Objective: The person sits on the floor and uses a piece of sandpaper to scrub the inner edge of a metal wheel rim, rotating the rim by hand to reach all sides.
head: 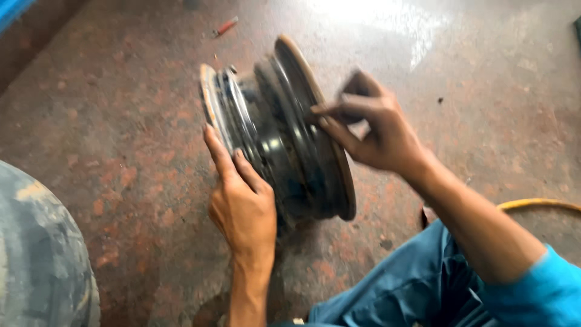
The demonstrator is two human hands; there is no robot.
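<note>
**A:** Start at the left. What's there?

**B:** At the near left corner, a grey, dusty tyre [42, 254] lying on the reddish, stained floor [121, 121], well apart from the hands.

**A:** And the left hand [242, 206]?

**B:** It lies flat against the left flange of a dark steel wheel rim [284, 145]. The fingers are stretched out and slightly spread, bracing rather than clasping. The rim stands on edge on the floor, mid-scene and tilted a little, just ahead of the person's knees.

**A:** Further right?

**B:** The right hand [375, 130] is at the right flange with the fingertips drawn together on its lip. The blur hides whether they actually pinch the metal, so I cannot tell.

**A:** Which step would you call this?

**B:** Steadying and turning the rim between both hands, I'd judge (the smear suggests motion). A rim balanced on edge calls for a firm brace on the left and a sure hold on the lip, or it could roll or tip.

**A:** Anything else?

**B:** A small red tool [225, 26] lies far off, a yellow hose [538, 204] runs along the right edge, and blue trousers [411, 284] show near right
</note>
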